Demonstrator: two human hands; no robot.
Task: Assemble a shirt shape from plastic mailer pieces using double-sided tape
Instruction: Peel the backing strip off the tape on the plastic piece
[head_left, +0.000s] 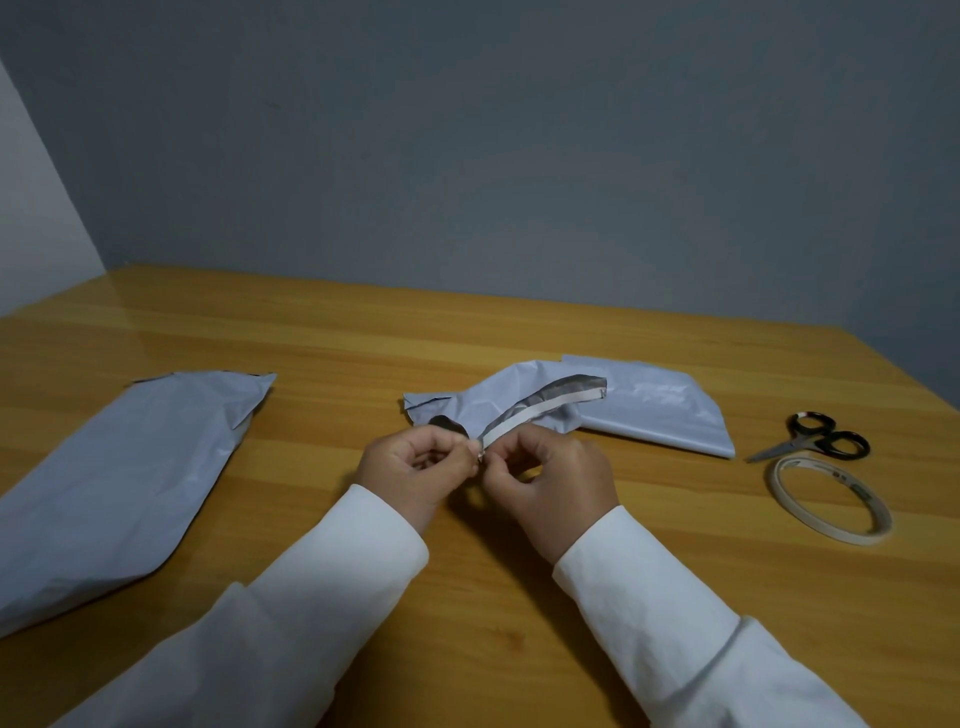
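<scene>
The tape roll (830, 500) lying flat to the right of the hands carries small print on its inner ring, too blurred to read; no other writing shows. Both hands meet over the table (519, 332), fingertips pinched together on the near end of a white tape strip (540, 410) that runs along the edge of a small grey mailer piece (488, 405). The left hand (415, 470) and the right hand (548, 483) are each closed to a pinch, thumbs against forefingers, in white sleeves (649, 597). That piece is lifted at the hands and trails away to a second folded mailer piece (660, 405) just beyond and to the right. Black-handled scissors (815, 441) lie just past the roll. A large mailer piece (114, 478) lies well to the left, running off the picture's left edge. Bare wood lies between and in front of the sleeves.
</scene>
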